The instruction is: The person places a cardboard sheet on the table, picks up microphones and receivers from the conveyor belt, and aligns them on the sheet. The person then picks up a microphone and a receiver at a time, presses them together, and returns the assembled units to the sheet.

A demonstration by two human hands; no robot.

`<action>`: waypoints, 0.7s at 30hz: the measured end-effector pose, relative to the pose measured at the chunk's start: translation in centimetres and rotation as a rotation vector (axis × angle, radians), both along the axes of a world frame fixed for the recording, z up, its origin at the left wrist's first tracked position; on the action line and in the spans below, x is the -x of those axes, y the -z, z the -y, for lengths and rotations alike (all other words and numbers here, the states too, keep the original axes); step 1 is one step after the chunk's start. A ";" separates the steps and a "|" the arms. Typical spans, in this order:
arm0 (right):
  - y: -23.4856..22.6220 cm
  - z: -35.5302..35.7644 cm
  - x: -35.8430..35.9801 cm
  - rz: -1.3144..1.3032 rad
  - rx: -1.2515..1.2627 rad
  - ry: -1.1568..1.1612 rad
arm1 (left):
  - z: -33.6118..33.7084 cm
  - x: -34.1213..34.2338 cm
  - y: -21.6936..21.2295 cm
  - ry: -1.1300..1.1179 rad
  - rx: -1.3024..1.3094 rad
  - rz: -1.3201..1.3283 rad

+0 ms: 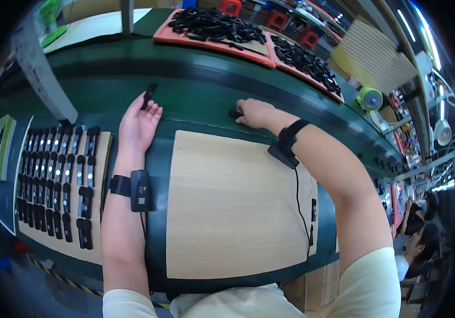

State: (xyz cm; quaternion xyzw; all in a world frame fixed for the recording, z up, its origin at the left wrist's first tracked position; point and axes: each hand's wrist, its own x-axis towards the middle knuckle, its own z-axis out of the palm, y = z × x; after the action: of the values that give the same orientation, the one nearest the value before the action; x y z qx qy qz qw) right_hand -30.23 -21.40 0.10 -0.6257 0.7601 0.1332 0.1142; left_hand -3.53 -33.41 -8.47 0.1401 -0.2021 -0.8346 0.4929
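Observation:
My left hand (141, 124) is raised over the green work surface (195, 100), palm up. Between its thumb and fingers stands a small black stick-shaped device (149, 94). Farther right, my right hand (256, 113) reaches over the same surface, its fingers closed around a dark rounded piece (233, 113) that is mostly hidden. A bare tan board (238, 201) lies between my forearms. To the left, a second board (92, 249) carries rows of small black devices (58, 169) with rounded tops.
Two red-rimmed trays (262, 59) heaped with loose black parts (217, 25) stand across the far side. A grey metal post (47, 79) rises at the left. Small black devices (313, 210) lie by the tan board's right edge. A person (421, 246) is at the far right.

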 end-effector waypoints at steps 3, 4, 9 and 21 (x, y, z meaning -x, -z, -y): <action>0.6 -0.4 0.7 0.066 0.098 0.030 | 0.3 -1.0 0.5 -0.003 0.010 0.008; -0.2 -0.4 1.2 0.129 0.148 -0.002 | 0.3 -1.1 0.5 -0.019 0.042 0.034; -4.7 -5.9 7.0 0.656 0.457 0.039 | 1.6 0.1 1.8 0.075 0.138 -0.008; -4.2 -35.9 1.8 1.107 0.850 0.476 | 3.2 -3.3 0.4 0.198 0.217 0.065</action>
State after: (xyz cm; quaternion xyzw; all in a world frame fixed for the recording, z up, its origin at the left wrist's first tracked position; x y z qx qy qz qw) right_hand -32.08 14.46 4.30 -0.4099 0.6923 -0.5366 0.2546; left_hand -0.20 -36.66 -8.88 0.0924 -0.3196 -0.8476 0.4134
